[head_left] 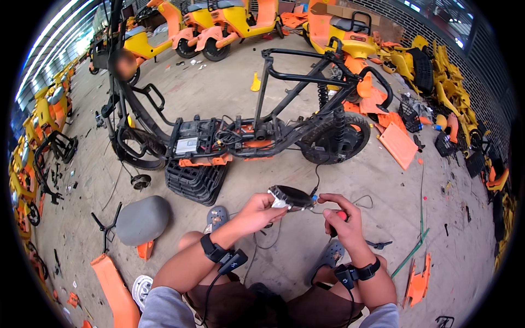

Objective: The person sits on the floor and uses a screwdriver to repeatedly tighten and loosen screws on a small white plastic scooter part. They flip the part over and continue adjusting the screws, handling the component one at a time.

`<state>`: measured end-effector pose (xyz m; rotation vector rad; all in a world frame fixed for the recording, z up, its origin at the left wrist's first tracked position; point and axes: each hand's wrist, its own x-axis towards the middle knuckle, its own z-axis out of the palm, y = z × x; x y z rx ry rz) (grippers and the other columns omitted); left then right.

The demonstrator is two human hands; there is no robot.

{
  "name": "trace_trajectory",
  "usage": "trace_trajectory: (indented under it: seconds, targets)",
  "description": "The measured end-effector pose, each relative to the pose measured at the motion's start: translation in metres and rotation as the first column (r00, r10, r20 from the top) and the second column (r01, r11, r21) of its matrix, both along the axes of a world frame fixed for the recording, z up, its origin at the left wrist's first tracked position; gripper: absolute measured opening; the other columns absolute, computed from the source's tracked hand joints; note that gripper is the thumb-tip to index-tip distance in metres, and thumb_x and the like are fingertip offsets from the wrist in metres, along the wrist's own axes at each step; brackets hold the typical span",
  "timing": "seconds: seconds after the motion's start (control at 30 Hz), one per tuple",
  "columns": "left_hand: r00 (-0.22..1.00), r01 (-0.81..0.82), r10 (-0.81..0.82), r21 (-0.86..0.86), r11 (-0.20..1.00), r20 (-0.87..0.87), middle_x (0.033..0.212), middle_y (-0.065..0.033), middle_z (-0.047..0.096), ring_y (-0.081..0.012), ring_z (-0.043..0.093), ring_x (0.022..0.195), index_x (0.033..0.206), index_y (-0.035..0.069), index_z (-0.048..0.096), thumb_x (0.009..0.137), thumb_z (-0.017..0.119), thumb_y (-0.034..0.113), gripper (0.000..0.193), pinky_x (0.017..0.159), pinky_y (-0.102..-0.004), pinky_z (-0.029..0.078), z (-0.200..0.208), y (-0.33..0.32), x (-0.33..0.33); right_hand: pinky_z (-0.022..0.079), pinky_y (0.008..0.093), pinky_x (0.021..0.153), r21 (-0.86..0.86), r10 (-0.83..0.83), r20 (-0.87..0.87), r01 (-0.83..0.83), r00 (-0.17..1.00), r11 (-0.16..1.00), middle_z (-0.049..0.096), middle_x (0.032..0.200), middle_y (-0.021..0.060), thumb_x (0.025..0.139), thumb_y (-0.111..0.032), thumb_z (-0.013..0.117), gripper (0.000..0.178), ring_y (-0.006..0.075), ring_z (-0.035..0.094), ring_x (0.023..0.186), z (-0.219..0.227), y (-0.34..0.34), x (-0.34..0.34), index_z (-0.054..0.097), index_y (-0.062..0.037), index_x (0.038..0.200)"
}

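Oval black lamp unit [291,196], with a pale housing edge and thin wires trailing from it, is being held up in front of the person, above the knees and between the two hands, clear of the concrete floor [235,87]. It is being gripped at its left end by the left hand [257,212], whose fingers are curled closed around the rim. The right hand [339,216] is being kept clenched around a red-handled tool [341,215], of which only a small part is showing; its tip seems to be pointed at the right end of the unit, though contact cannot be told. A thin black cable [316,174] is running from the unit up toward the stripped scooter frame [257,131] lying just beyond. Judged from this, the unit is already being worked free of the frame, with the cable seemingly still attached, so separation looks unfinished.

Black wrist bands with small devices are being worn on both forearms. A grey seat [142,220] is lying on the floor to the left, a black ribbed basket [194,183] is resting under the frame, and orange panels [398,145] are scattered to the right. Yellow-and-orange scooters [229,22] are standing further back.
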<state>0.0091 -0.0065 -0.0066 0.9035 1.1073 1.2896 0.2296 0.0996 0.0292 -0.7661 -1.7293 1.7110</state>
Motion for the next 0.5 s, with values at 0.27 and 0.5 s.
trace_trajectory:
  seconds: [0.27,0.5]
  targets:
    - [0.899,0.071,-0.025,-0.089,0.993,0.436,0.069,0.0031,0.042,-0.0076,0.035,0.06,0.093,-0.003,0.057,0.098,0.049,0.008,0.014,0.056,-0.0239,0.029,0.01,-0.001,-0.001,0.045,0.02,0.051,-0.118,0.194,0.06,-0.186,0.979,0.975,0.065,0.115,0.0085,0.092,-0.013,0.062,0.048,0.0041,0.053,0.056,0.001,0.007,0.003,0.049,-0.0046,0.137]
    - [0.94,-0.003,0.038,-0.105,0.994,0.338,0.066,0.0051,0.04,-0.0053,0.03,0.056,0.097,-0.002,0.058,0.102,0.048,0.015,0.02,0.051,-0.0222,0.027,-0.002,0.005,-0.001,0.043,0.0203,0.05,-0.225,0.296,-0.008,-0.29,0.955,0.93,0.066,0.107,0.007,0.091,-0.013,0.065,0.052,0.0047,0.051,0.056,0.004,0.007,0.004,0.047,-0.0068,0.14]
